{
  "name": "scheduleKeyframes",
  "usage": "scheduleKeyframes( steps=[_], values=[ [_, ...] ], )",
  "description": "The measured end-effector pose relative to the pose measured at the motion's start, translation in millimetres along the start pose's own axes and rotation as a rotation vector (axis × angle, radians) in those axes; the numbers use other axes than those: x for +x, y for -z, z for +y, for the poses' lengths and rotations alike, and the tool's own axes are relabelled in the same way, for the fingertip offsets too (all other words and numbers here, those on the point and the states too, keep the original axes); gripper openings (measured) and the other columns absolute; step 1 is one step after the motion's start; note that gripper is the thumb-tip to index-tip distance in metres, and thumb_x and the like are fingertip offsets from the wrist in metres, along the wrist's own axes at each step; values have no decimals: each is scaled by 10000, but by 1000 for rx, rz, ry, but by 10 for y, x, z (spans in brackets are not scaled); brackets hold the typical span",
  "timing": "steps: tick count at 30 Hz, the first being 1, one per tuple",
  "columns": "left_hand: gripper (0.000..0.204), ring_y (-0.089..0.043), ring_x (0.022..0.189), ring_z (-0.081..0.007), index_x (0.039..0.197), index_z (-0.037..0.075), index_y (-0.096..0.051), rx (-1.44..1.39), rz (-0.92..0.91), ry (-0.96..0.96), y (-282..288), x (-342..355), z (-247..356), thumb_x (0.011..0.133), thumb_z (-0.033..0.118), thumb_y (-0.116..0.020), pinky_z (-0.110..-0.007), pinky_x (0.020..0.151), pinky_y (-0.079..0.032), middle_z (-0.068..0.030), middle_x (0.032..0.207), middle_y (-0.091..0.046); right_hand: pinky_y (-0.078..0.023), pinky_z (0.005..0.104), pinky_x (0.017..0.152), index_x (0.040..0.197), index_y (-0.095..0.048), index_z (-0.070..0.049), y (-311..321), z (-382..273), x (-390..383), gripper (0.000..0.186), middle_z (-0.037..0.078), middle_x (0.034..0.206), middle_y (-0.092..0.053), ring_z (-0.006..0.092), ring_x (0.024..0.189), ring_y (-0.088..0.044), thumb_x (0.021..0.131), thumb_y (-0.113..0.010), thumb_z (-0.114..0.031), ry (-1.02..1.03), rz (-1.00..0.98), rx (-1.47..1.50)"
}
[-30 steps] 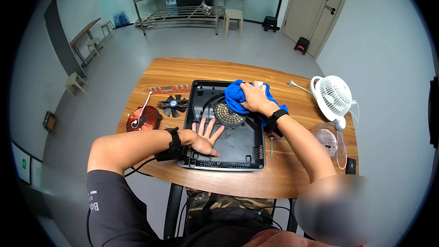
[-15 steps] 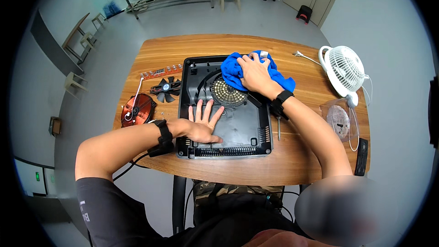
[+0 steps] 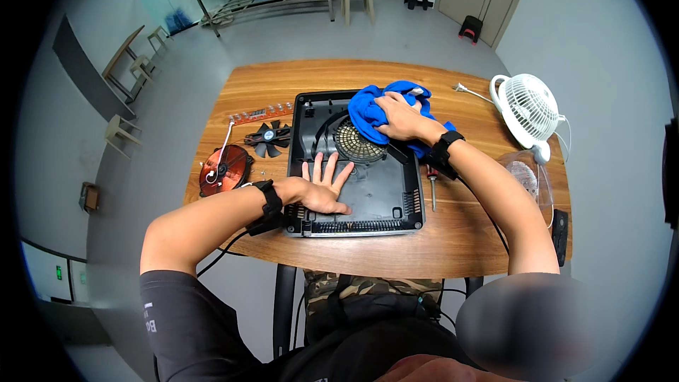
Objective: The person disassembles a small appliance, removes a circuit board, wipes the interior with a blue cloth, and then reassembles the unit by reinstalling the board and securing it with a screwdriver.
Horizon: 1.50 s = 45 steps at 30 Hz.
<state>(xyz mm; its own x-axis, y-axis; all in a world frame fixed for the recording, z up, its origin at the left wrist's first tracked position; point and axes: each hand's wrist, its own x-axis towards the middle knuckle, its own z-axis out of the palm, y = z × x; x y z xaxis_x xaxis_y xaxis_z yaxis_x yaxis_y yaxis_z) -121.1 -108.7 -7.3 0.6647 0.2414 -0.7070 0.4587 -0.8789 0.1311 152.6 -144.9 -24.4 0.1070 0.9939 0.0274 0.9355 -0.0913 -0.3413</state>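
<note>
Flanking black housing (image 3: 375, 194): fan blade (image 3: 268, 139), screwdriver (image 3: 433, 187); cloth (image 3: 366, 114) hiding far-right corner

The right hand (image 3: 404, 117) has shifted, its wristband (image 3: 445, 145) clearing the screwdriver's red handle (image 3: 431, 172)

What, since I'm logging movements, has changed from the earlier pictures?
The blue cloth under the right hand shifted slightly away from the person; a black cable now shows beside that forearm. Nothing was let go; the left hand stays spread on the black case.
</note>
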Motion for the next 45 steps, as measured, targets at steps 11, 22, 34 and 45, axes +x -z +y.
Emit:
scheduleKeyframes(
  steps=[11,22,34,45],
  values=[
    [1124,201,1459,-553,1603,186,139,-29,12,-8,-26,0,-19,852,778,-453,-692,1133,25,-303,1608,223,-425,606,992,1322,-483,-55,68,-59,126,587,176,1296,-526,383,1300,-433,799,-733,-150,-37,-26,-100],
    [1109,205,1457,-556,1603,185,142,-18,18,-18,-3,8,-22,864,771,-442,-701,1127,24,-301,1608,226,-218,819,1037,1376,-449,-76,19,-128,3,619,113,1458,-434,295,1424,-334,832,-692,-243,7,0,-194],
    [1147,224,1445,-567,1594,175,157,-27,23,4,-27,48,12,853,764,-491,-683,1140,26,-320,1590,253,-301,779,1021,1310,-488,-21,69,-162,-45,596,173,1430,-440,435,1435,-286,830,-739,-270,-74,10,-230],
    [1112,202,1459,-553,1604,211,138,21,-9,-21,-12,52,-24,854,772,-460,-703,1124,6,-271,1617,239,-459,628,928,1171,-520,2,121,89,-154,337,221,1246,-549,414,1283,-457,888,-625,-148,108,59,-90]
  ],
)
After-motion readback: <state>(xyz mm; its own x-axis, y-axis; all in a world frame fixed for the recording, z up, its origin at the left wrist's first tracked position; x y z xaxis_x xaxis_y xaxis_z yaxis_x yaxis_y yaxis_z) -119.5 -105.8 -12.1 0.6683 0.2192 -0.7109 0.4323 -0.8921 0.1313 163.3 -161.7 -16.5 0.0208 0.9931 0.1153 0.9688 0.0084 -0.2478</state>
